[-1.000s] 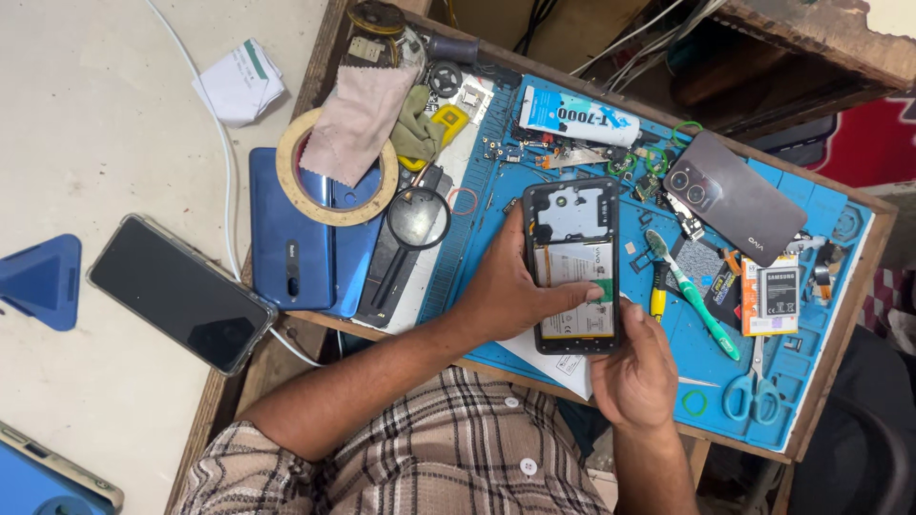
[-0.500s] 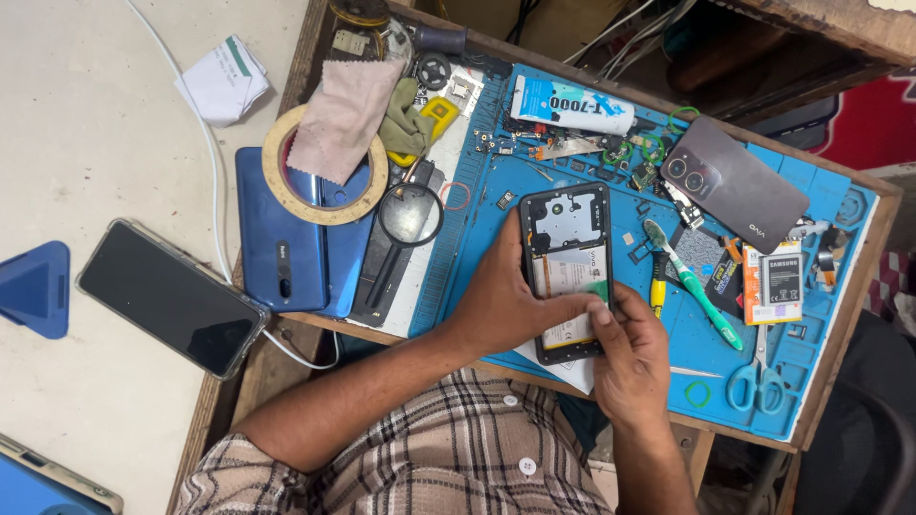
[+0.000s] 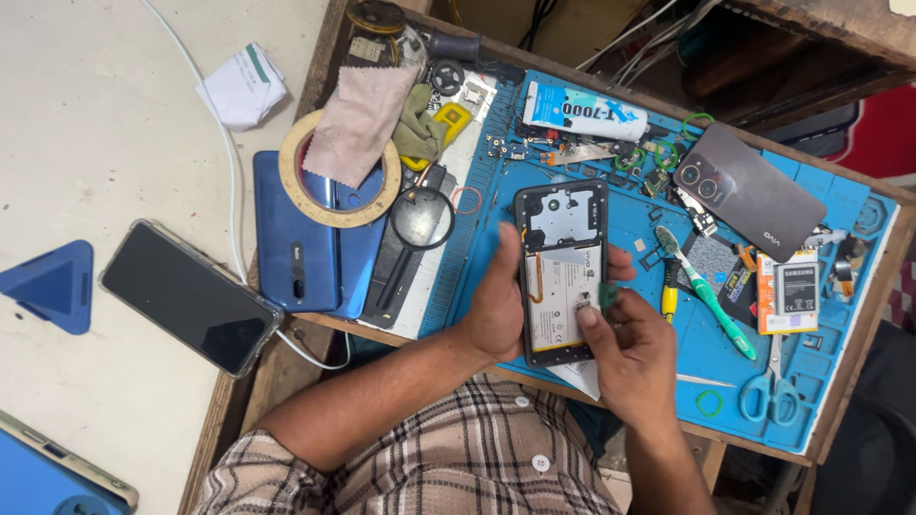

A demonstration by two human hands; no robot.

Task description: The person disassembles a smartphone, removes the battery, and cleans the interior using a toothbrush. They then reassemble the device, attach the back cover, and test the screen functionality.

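Both hands (image 3: 563, 324) grip opened phone (image 3: 563, 272) betw. them, above mat (image 3: 658, 219).

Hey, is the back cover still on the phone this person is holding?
No, the opened phone in the left hand shows its bare battery and inner metal plate, with the right hand touching the inside.

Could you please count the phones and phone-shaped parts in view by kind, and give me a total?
Opened black phone with its back off, held in the left hand, right hand at it: 1
Black-screened phone in a clear case: 1
Blue phone lying back up: 1
Loose grey back cover with camera rings: 1
Total: 4
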